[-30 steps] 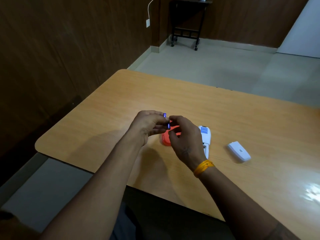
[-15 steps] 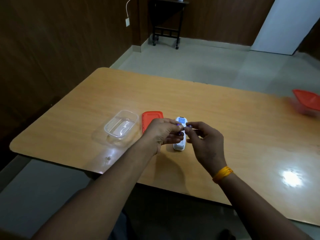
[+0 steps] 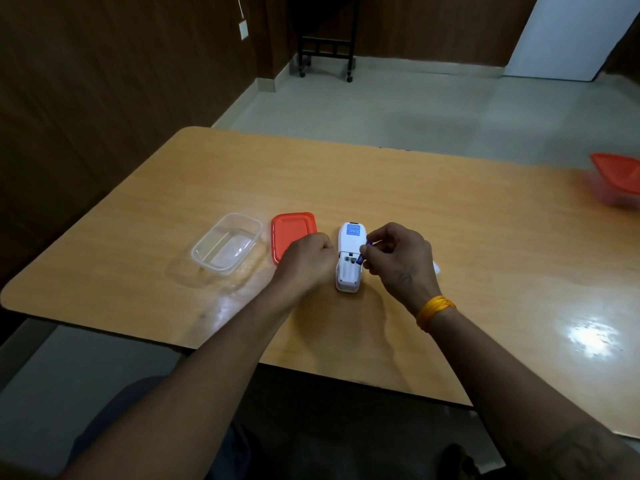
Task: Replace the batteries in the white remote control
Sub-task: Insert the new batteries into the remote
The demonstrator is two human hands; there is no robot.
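Right hand [image 3: 398,261]: grip pinched on a small blue-purple battery [image 3: 364,252], thumb and fingertips closed round it. Battery held tilted, lower end at the right edge of the open compartment, upper end leaning up and right.

Left hand [image 3: 306,259]: curled, knuckles up, pressed against the left side of the remote [image 3: 349,258]; fingertips hidden, so whether that grip clamps the remote or only steadies it cannot be told.

Remote: white plastic, rounded oblong, lying back-up on the bench [image 3: 450,220] between the two hands. Long axis runs away from the person; the far end carries a blue label, the near end holds the open compartment, its ribbed slots exposed. Whether a cell already sits in a slot cannot be told.

Left of the left hand, touching or partly under it: lid [image 3: 292,230], orange, flat, rounded rectangle. Further left, apart from the lid: tub [image 3: 227,242], clear plastic, rectangular with rounded corners, open upward.

Just behind the right hand, mostly hidden: a small white piece [image 3: 435,268], only its edge showing.

Right wrist: band [image 3: 434,308], yellow-orange. A dark mark shows on the back of the right hand.

Far right, well apart: second tub [image 3: 618,178], orange-lidded, blurred, at the frame edge.

Bench: pale wood laminate, smooth, glossy with bright glare patches, rounded corners.
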